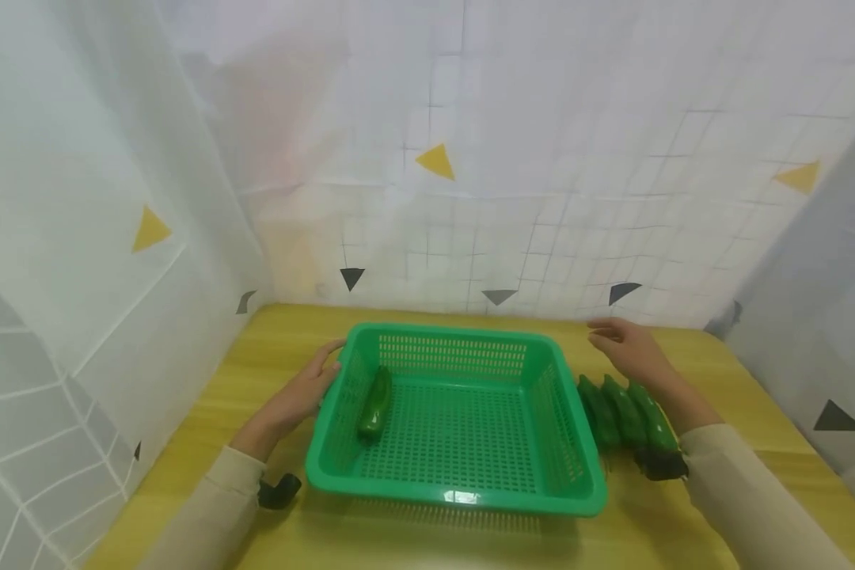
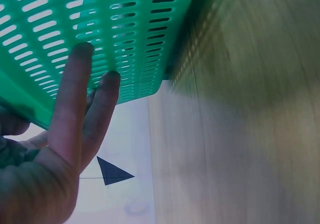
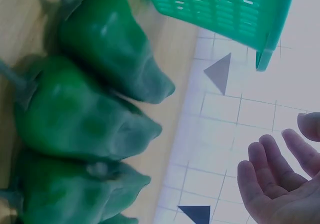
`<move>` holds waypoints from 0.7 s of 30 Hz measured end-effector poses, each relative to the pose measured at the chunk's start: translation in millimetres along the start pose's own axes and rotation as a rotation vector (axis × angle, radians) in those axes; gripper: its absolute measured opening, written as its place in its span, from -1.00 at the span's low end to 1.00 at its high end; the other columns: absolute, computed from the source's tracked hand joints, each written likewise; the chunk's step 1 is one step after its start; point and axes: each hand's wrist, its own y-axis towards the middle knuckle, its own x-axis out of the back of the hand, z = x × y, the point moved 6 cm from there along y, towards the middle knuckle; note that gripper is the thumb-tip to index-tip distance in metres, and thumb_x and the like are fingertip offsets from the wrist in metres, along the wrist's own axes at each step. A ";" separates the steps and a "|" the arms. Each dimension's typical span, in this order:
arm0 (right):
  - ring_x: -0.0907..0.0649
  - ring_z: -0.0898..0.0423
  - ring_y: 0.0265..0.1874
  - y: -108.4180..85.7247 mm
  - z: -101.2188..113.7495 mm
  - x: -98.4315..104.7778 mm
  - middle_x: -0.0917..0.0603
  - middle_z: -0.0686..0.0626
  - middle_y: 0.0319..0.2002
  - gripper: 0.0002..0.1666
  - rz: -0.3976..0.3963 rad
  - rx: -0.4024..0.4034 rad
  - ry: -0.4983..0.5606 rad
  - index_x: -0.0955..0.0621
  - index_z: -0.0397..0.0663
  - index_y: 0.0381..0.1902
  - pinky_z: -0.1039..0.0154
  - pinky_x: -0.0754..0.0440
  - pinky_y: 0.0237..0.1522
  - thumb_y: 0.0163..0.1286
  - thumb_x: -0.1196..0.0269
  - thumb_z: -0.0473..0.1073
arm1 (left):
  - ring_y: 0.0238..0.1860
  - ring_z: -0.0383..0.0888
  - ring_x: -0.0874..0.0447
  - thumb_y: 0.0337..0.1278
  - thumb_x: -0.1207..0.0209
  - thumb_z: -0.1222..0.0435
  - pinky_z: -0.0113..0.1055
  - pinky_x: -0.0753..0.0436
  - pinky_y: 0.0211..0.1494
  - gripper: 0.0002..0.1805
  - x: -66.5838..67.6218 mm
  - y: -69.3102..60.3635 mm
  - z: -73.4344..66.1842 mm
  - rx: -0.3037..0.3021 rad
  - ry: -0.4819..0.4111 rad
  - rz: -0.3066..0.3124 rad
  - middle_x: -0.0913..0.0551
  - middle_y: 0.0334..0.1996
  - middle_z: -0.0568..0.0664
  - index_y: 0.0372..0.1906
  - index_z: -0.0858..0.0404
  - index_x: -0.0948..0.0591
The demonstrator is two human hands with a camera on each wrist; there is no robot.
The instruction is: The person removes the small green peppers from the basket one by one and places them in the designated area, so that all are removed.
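Observation:
A green plastic basket [image 1: 456, 499] with slotted walls stands on the table, one green pepper [image 1: 376, 405] lying along its left side. My left hand [image 1: 306, 392] holds the basket's left side. In the left wrist view its fingers [image 2: 70, 103] lie against the outer wall, the thumb by the rim. Right of the basket lie several green peppers [image 1: 623, 412] side by side; the right wrist view shows these peppers [image 3: 85, 108] close up, stems at the left. My right hand [image 1: 630, 352] hovers past their tips, fingers loosely bent, holding nothing.
The wooden table [image 1: 427, 546] meets a white sheet wall [image 1: 541, 158] at the back, marked with grid lines and small triangles. Similar sheeting hangs at both sides. A small black device [image 1: 279, 491] sits at the left wrist, another [image 1: 661, 465] at the right.

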 end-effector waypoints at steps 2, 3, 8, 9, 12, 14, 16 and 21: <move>-0.44 -0.44 0.26 2.6 2.8 -0.9 -0.48 -0.48 0.26 -0.40 0.003 0.008 -0.006 -0.40 -0.36 0.39 -0.34 -0.46 0.17 0.66 -0.01 0.01 | -0.22 0.06 -0.67 0.70 0.30 0.10 -0.02 -0.72 -0.18 -0.47 -0.8 -3.0 -0.9 0.000 0.001 0.000 -0.55 -0.13 0.27 0.60 -0.01 0.01; -0.43 -0.44 0.27 3.5 3.8 -1.2 -0.48 -0.48 0.27 -0.40 0.007 0.010 -0.008 -0.40 -0.34 0.39 -0.35 -0.45 0.17 0.66 0.00 0.02 | -0.23 0.06 -0.67 0.70 0.31 0.10 -0.02 -0.72 -0.18 -0.46 -1.2 -3.9 -1.3 -0.002 0.003 0.001 -0.55 -0.13 0.27 0.61 0.00 0.02; -0.44 -0.43 0.27 5.5 9.5 -1.5 -0.49 -0.46 0.26 -0.41 0.005 0.024 -0.001 -0.42 -0.33 0.38 -0.34 -0.46 0.18 0.66 -0.01 0.02 | -0.25 0.05 -0.67 0.70 0.31 0.12 -0.04 -0.72 -0.20 -0.45 -2.1 -5.3 -3.6 -0.016 0.021 0.010 -0.55 -0.16 0.27 0.62 0.04 0.04; -0.45 -0.43 0.26 6.2 10.7 -1.6 -0.50 -0.46 0.25 -0.42 0.006 0.031 0.001 -0.42 -0.34 0.38 -0.34 -0.47 0.17 0.66 -0.01 0.01 | -0.26 0.05 -0.67 0.71 0.31 0.12 -0.04 -0.72 -0.20 -0.45 -1.9 -5.1 -3.8 -0.018 0.023 0.012 -0.56 -0.17 0.27 0.62 0.04 0.05; -0.46 -0.42 0.26 8.8 14.7 -1.3 -0.49 -0.46 0.26 -0.42 0.012 0.041 0.015 -0.41 -0.34 0.39 -0.34 -0.47 0.16 0.67 -0.01 -0.01 | -0.27 0.04 -0.67 0.71 0.32 0.12 -0.05 -0.71 -0.20 -0.45 -1.0 -4.2 -4.4 -0.027 0.029 0.012 -0.57 -0.19 0.26 0.62 0.05 0.04; -0.46 -0.41 0.26 11.2 17.6 -0.5 -0.49 -0.46 0.26 -0.42 0.017 0.042 0.019 -0.40 -0.33 0.40 -0.34 -0.47 0.17 0.67 0.00 -0.01 | -0.27 0.03 -0.67 0.71 0.31 0.12 -0.06 -0.71 -0.19 -0.45 -0.7 -3.6 -4.8 -0.035 0.028 0.012 -0.58 -0.19 0.25 0.62 0.06 0.04; -0.46 -0.40 0.27 12.9 20.5 0.3 -0.48 -0.46 0.27 -0.42 0.025 0.035 0.024 -0.39 -0.32 0.41 -0.33 -0.47 0.18 0.67 0.01 -0.01 | -0.26 0.04 -0.67 0.71 0.32 0.12 -0.06 -0.71 -0.19 -0.45 -0.7 -3.0 -5.0 -0.043 0.027 0.014 -0.58 -0.19 0.25 0.62 0.06 0.03; -0.48 -0.39 0.25 16.8 29.3 1.5 -0.47 -0.46 0.29 -0.40 0.043 0.019 0.050 -0.37 -0.31 0.42 -0.29 -0.48 0.20 0.67 0.01 0.01 | -0.26 0.03 -0.67 0.71 0.33 0.13 -0.07 -0.71 -0.19 -0.46 -0.8 -2.6 -4.7 -0.045 0.033 0.018 -0.57 -0.18 0.25 0.61 0.06 0.03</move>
